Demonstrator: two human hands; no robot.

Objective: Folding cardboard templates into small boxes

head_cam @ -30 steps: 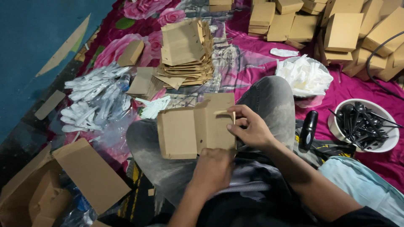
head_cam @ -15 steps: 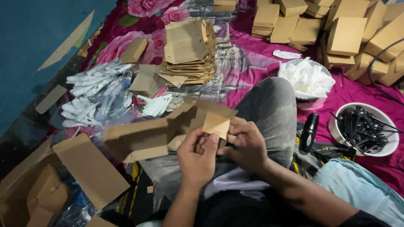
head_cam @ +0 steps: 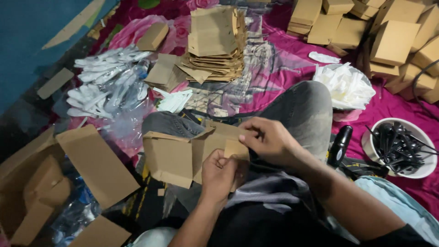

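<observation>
A floral cloth [head_cam: 283, 68] covers the floor, and around the person's grey-trousered knees [head_cam: 302, 110] it is crowded: folded brown boxes [head_cam: 393, 41] stacked at the far right, a pile of flat cardboard blanks [head_cam: 215, 50] straight ahead, white plastic spoons [head_cam: 107, 84] to the left, a white bowl of black cutlery [head_cam: 402, 146] close by the right knee. The half-folded cardboard box [head_cam: 173, 158] lies over the lap, its open end pointing left. The right hand [head_cam: 270, 139] is closed in a pinch on the top flap, while the left hand [head_cam: 222, 171] curls round the small end flap, thumb pressing it (its fingers are partly hidden underneath). Folding goes best, I judge, with each crease pressed flat along its scored line before tucking. Free room lies mostly leftward over the lap; the bowl and a black bottle [head_cam: 339, 145] hem in the right elbow.
</observation>
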